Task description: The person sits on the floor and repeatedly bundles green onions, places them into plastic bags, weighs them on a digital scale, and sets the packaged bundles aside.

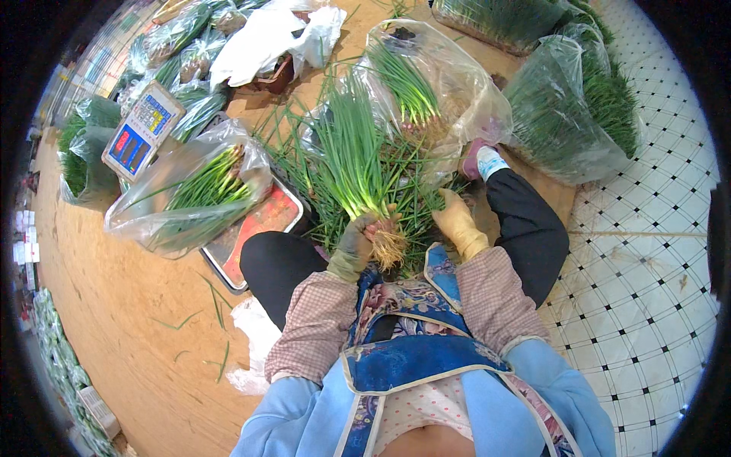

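My left hand (354, 247), in a grey-green glove, is closed around a thick bunch of spring onions (354, 156) just above its roots. The long green leaves point away from me, and the tan roots (389, 247) hang toward my lap. My right hand (458, 222), in a yellowish glove, is to the right of the bunch with its fingers curled in at the edge of loose green leaves (415, 190). What its fingertips hold, if anything, is too small to make out. Beyond, more spring onions (403, 84) lie on an open clear plastic bag (476, 91).
On the left, a bag of spring onions (217, 183) rests on a scale's tray (278, 217), beside the scale's display (143, 131). Full bags of greens (567, 107) stand at the right. White plastic (259, 38) and bagged greens (175, 38) lie at the far left.
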### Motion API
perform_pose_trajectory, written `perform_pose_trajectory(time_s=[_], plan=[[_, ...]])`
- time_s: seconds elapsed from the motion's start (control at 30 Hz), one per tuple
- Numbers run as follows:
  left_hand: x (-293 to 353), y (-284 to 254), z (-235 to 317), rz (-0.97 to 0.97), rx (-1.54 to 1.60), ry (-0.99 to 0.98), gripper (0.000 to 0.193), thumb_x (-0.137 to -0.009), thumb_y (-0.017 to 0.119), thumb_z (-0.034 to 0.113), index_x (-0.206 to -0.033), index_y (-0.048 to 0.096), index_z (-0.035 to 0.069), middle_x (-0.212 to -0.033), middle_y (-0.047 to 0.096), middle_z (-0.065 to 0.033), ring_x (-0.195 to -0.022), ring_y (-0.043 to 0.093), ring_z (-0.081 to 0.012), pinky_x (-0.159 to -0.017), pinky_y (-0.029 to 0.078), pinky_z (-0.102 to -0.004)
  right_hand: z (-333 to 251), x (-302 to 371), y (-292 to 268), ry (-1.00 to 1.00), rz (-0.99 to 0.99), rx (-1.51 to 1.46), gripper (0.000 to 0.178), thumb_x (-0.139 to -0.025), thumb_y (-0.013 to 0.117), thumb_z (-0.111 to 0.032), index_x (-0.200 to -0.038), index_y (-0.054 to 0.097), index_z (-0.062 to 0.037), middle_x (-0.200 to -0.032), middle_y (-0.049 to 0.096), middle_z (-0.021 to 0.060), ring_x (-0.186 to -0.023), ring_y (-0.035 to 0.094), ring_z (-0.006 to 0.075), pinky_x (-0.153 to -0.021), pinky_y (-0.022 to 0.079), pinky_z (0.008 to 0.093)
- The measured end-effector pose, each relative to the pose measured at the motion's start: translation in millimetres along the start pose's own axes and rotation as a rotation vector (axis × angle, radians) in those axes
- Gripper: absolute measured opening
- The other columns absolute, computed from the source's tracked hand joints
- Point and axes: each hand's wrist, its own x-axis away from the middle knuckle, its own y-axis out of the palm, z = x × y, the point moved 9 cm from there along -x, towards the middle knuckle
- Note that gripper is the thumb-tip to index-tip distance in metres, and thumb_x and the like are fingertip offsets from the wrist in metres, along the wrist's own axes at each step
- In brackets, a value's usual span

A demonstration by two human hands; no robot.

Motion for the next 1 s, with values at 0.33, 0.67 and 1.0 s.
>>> perform_pose_trajectory(time_s=[0.33, 0.67, 1.0], plan=[[7, -8, 12, 0.428, -0.683, 0.163, 0.032, -0.069, 0.062, 0.002, -0.093, 0.041, 0.002, -0.065, 0.053, -0.0067, -0.044, 0.048, -0.0121, -0.037, 0.038, -0.0225, -100, -1, -3, -0.023, -0.200, -0.522, 0.028, -0.075, 0.060, -0.022, -0.095, 0.058, -0.0027, -0.070, 0.057, 0.0102, -0.060, 0.053, 0.0148, -0.058, 0.043, 0.0268], [17, 10, 25, 0.476, -0.902, 0.267, 0.036, -0.065, 0.063, 0.004, -0.094, 0.043, 0.001, -0.068, 0.053, -0.0065, -0.050, 0.051, -0.0133, -0.045, 0.043, -0.0255, -103, -32, 35, 0.037, -0.295, -0.219, 0.023, -0.074, 0.059, -0.021, -0.083, 0.055, -0.0004, -0.070, 0.059, 0.0164, -0.063, 0.058, 0.0280, -0.057, 0.046, 0.0367], [8, -4, 21, 0.306, -0.831, 0.152, 0.029, -0.072, 0.063, 0.009, -0.097, 0.053, 0.000, -0.085, 0.060, -0.0060, -0.071, 0.058, -0.0131, -0.061, 0.047, -0.0261, -62, 34, 11, 0.336, -0.764, -1.140, 0.017, -0.079, 0.058, -0.020, -0.083, 0.051, -0.0046, -0.052, 0.046, 0.0009, -0.037, 0.037, 0.0077, -0.035, 0.027, 0.0219]])
